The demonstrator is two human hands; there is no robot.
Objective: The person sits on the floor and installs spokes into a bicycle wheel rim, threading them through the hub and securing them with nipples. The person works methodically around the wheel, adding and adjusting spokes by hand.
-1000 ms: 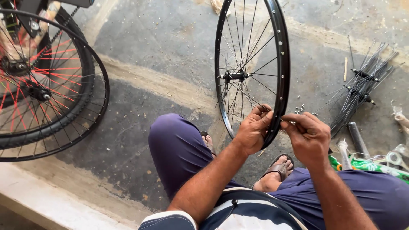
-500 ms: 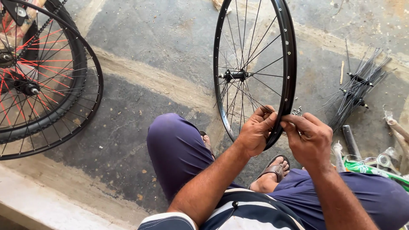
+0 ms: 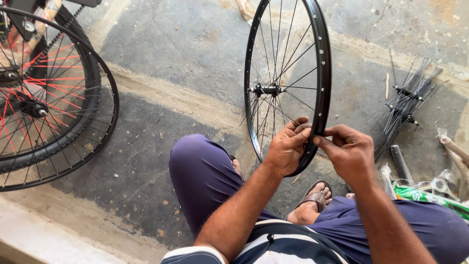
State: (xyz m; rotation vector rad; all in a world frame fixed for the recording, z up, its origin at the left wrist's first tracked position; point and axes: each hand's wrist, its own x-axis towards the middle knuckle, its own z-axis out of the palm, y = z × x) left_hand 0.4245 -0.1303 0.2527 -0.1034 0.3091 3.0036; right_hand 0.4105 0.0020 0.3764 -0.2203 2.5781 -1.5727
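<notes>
A black bicycle wheel rim (image 3: pixel 323 63) with thin steel spokes and a hub (image 3: pixel 266 90) stands upright in front of me, between my knees. My left hand (image 3: pixel 287 146) grips the near part of the rim from the left, fingers curled among the spokes. My right hand (image 3: pixel 348 151) pinches the rim's edge from the right, thumb and fingers closed where a spoke meets the rim. The two hands nearly touch.
Two wheels with red and black spokes (image 3: pixel 44 93) lean at the left. A hub with a bundle of loose spokes (image 3: pixel 405 105) lies on the concrete at the right, beside tools and a green object (image 3: pixel 430 198). My sandalled foot (image 3: pixel 315 200) rests below the rim.
The view shifted slightly, and both hands stayed on the rim's near part, the right fingers working at the same spot.
</notes>
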